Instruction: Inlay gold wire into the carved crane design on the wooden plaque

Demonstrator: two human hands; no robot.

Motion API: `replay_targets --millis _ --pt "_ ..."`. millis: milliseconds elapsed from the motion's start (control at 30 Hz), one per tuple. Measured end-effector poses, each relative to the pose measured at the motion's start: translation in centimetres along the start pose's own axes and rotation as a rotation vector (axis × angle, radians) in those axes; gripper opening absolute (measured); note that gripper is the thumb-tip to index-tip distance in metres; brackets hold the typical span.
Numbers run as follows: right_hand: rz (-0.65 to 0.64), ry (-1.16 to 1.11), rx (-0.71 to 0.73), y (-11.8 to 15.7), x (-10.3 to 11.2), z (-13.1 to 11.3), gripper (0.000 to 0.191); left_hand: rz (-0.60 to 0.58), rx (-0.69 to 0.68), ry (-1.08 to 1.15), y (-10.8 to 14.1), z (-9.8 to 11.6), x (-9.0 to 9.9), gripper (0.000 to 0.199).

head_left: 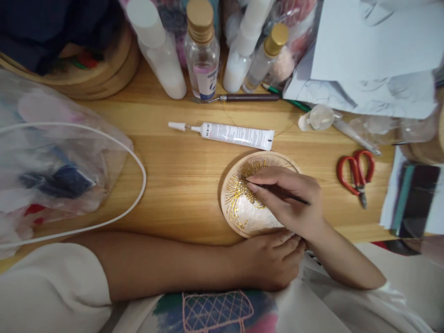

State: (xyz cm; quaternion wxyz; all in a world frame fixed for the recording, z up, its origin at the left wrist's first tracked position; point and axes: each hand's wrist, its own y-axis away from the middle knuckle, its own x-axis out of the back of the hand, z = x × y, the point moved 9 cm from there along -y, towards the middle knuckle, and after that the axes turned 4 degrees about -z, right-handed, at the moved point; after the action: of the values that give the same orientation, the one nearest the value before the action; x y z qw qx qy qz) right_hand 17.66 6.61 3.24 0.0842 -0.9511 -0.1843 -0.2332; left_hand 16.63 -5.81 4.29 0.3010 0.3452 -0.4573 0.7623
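Note:
A round, pale board [251, 222] with a light wooden rim lies near the table's front edge. Raised gold lines [239, 196] fan out in curves over its left and upper part, and faint drawn lines show elsewhere. In my right hand [294, 196] a thin dark tool [294, 199] is pinched, its tip at the gold lines. I cannot tell whether it is tweezers or a stick. My left hand [270, 261] lies against the lower rim, fingers loosely extended, their tips partly hidden near my right wrist. Above the board lies a white glue tube [237, 134] with its nozzle pointing left.
Several bottles [204, 60] stand at the back, with a dark-handled hook tool [251, 97] before them. Red-handled cutters [357, 173] lie right, near a small clear cup [321, 117] and papers [374, 41]. A white cable [144, 173] loops by a plastic bag [69, 152] at left.

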Motion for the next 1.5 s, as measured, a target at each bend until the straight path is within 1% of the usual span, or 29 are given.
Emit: replay_targets --millis 533,767,967,1500 --pt "0.018 -0.003 -0.018 -0.09 0.16 -0.11 0.016 0.006 0.008 -0.005 0.01 -0.05 0.03 0.034" --pt "0.018 -0.011 -0.015 -0.11 0.22 -0.23 0.018 -0.022 -0.002 -0.006 0.06 0.02 -0.19 0.035" --pt "0.009 -0.005 -0.013 -0.16 0.21 -0.31 0.018 0.006 0.003 -0.013 0.09 0.05 -0.06 0.036" --pt "0.012 0.007 -0.01 -0.16 0.2 -0.27 0.017 -0.038 -0.01 0.006 0.05 0.1 -0.29 0.035"
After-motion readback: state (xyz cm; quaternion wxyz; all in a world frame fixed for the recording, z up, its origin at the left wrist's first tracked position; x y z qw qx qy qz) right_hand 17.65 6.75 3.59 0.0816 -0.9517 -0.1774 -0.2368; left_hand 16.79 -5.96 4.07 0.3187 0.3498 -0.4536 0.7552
